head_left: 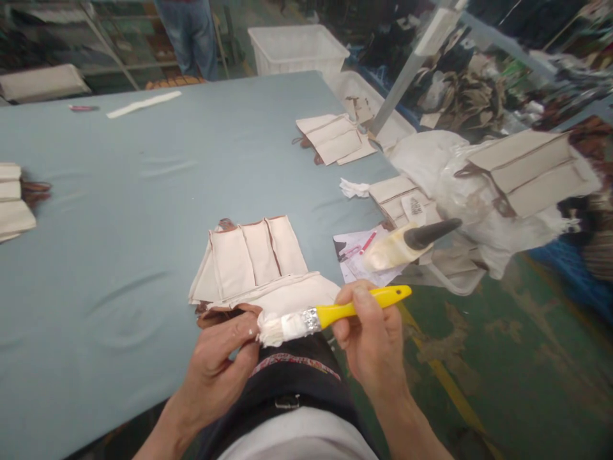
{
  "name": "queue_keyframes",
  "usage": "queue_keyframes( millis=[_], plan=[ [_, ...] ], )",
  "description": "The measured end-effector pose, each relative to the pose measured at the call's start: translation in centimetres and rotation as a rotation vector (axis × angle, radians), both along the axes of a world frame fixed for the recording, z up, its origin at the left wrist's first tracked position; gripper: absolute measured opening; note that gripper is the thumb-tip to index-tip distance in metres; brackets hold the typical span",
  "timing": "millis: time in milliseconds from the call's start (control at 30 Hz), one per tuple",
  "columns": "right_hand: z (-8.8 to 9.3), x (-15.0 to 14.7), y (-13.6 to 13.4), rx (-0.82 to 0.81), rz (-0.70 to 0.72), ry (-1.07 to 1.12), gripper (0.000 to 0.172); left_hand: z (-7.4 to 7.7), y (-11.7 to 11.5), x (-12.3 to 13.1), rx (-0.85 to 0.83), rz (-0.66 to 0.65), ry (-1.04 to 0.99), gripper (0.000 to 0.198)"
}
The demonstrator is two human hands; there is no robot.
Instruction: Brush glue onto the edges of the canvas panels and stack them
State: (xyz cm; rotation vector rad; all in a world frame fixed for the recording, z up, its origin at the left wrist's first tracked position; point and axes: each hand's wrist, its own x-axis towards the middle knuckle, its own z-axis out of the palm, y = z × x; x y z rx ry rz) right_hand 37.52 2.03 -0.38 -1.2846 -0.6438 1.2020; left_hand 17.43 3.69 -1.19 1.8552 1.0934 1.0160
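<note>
My right hand (pixel 371 338) grips a paintbrush by its yellow handle (pixel 364 305), thumb on top. White matter coats the brush's ferrule and bristles (pixel 275 329), which point left. Close to the bristle tips is my left hand (pixel 220 361), its fingers pinched at the brown lower edge of a cream fabric piece (pixel 282 294); the exact hold is partly hidden. Behind it, on the table, lie cream panels with brown seams (pixel 256 252). To the right, a cream-coloured container with a dark handle-like part (pixel 395 249) stands on a printed sheet (pixel 352 246).
The blue-grey table (pixel 119 223) carries further cream pieces at left (pixel 12 201) and far right (pixel 330 137). A metal post (pixel 402 70) rises by its right edge. White bins (pixel 299 48) and plastic bags (pixel 440 166) lie beyond. A person (pixel 189 35) stands at the far side.
</note>
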Motion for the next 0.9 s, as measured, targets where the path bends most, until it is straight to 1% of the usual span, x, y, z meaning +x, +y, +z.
queue_keyframes(
  millis=[67,200,300,367,433,500,567,667,767,833,900],
  plan=[
    [0.0,0.1,0.3,0.014,-0.013,-0.001,0.044,0.2,-0.2,0.0,-0.03,0.037,0.006,0.032],
    [0.2,-0.2,1.1,0.009,0.105,0.023,0.046,0.6,-0.7,-0.6,-0.135,0.115,0.025,0.031],
    [0.5,-0.6,1.8,0.049,0.063,0.018,0.045,0.6,-1.1,-1.7,-0.276,0.233,0.012,0.026],
    [0.6,-1.1,2.1,0.096,0.02,0.009,0.043,0.3,-1.4,-2.9,-0.403,0.28,-0.078,0.023],
    [0.7,-2.1,2.3,0.155,0.007,-0.014,0.042,0.0,-1.7,-4.3,-0.564,0.258,-0.227,0.029],
    [0.7,-3.7,2.4,0.232,0.031,-0.06,0.042,-0.2,-1.9,-5.8,-0.694,0.216,-0.366,0.04],
    [0.8,-5.7,2.3,0.326,0.081,-0.116,0.041,-0.1,-2.0,-7.2,-0.755,0.189,-0.449,0.048],
    [1.1,-8.8,2.4,0.462,0.125,-0.208,0.035,0.4,-2.1,-9.0,-0.79,0.169,-0.514,0.05],
    [1.4,-11.1,2.5,0.558,0.067,-0.218,0.029,1.3,-1.8,-10.6,-0.879,0.142,-0.637,0.047],
    [1.5,-12.0,2.6,0.565,0.003,-0.189,0.03,1.9,-1.5,-11.7,-0.944,0.113,-0.717,0.047],
    [1.6,-12.7,2.5,0.538,-0.028,-0.191,0.032,2.2,-1.1,-12.8,-0.978,0.082,-0.76,0.048]
  ],
)
